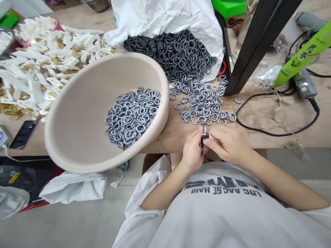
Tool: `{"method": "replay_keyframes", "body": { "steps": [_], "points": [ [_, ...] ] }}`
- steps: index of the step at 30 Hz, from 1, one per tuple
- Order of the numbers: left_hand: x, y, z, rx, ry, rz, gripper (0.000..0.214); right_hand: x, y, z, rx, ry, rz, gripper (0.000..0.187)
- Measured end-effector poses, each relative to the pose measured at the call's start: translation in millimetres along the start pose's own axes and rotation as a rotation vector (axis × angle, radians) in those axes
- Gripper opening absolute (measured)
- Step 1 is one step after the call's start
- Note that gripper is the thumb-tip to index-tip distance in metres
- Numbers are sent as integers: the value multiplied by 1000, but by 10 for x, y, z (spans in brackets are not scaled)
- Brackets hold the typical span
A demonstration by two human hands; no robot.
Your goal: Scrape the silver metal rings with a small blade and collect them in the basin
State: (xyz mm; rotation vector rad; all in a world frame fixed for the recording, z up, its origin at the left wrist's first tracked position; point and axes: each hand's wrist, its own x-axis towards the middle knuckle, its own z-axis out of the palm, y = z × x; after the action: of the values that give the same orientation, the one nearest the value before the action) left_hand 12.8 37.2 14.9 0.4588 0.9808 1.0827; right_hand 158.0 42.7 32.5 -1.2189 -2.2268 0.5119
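Observation:
At the table's front edge, my left hand [191, 150] and my right hand [225, 144] pinch a small black piece [205, 137] between them. A silver metal ring [204, 130] stands up from it, and the fingers hide most of both. Just beyond my hands, a loose spread of silver metal rings [201, 103] lies on the wooden table [170, 141]. To the left, a beige plastic basin [165, 103] holds a heap of similar rings [131, 117]. Darker rings [173, 55] spill from a white plastic bag [186, 20].
A large pile of white and gold paper tags [43, 65] lies left of the basin, near a black phone [23, 134]. On the right are a black metal leg [258, 44], a green tube [305, 51], a grey power tool [305, 84] and a black cable [279, 127].

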Motion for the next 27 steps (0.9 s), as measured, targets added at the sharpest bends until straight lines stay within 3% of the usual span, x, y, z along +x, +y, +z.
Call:
{"method": "replay_keyframes", "body": {
  "steps": [7,12,18,20,23,27],
  "points": [
    [20,79,-106,46,-79,-33,53,109,17,81,260,-70,141,41],
    [-110,72,-231,126,-238,-98,52,366,217,125,-34,62,373,47],
    [-111,264,-431,93,-88,-1,30,558,271,195,-345,-113,240,21],
    [-65,340,-485,74,-68,40,29,561,285,192,-299,-76,254,17],
    [6,376,-495,97,-23,95,24,518,299,118,-70,-7,281,33],
    [48,287,-362,359,-34,246,34,408,213,-28,309,-144,320,47]
  ]
}}
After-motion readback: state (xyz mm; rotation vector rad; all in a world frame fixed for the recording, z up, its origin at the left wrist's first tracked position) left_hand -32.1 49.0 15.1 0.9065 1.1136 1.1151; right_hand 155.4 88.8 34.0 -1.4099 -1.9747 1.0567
